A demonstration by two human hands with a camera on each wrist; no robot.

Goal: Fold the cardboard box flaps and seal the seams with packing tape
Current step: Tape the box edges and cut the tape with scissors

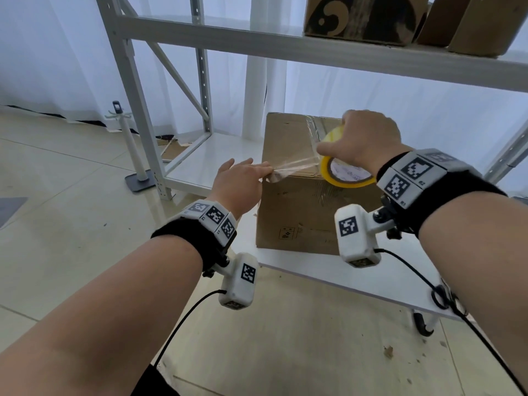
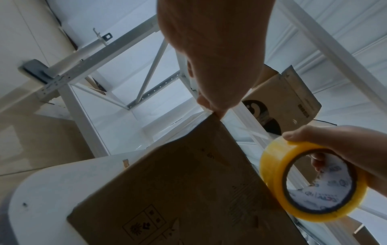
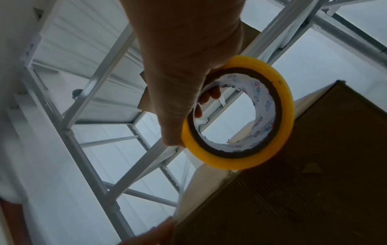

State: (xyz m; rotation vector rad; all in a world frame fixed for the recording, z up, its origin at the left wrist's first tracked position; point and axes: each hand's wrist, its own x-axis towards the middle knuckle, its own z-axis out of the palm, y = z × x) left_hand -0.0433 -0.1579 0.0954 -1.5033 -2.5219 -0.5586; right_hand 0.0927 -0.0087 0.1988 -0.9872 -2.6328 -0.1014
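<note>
A brown cardboard box [image 1: 288,144] stands on a white table [image 1: 314,270] with its flaps folded down and clear tape along the top seam. My right hand [image 1: 368,138] grips a yellow tape roll [image 1: 347,180] at the box's near top edge, with fingers through the core [image 3: 209,96]. A clear tape strip [image 1: 294,164] stretches left from the roll along that edge. My left hand [image 1: 240,181] pinches the strip's crumpled free end at the box's near left corner [image 2: 215,114]. In the left wrist view the tape roll [image 2: 270,159] sits against the box [image 2: 188,190] side.
A white metal shelf rack [image 1: 257,38] stands behind the table, with other cardboard boxes [image 1: 360,18] on its upper shelf. A white post on a grey base [image 1: 134,150] stands on the tiled floor to the left. Black scissor handles [image 1: 441,295] lie at the table's near right edge.
</note>
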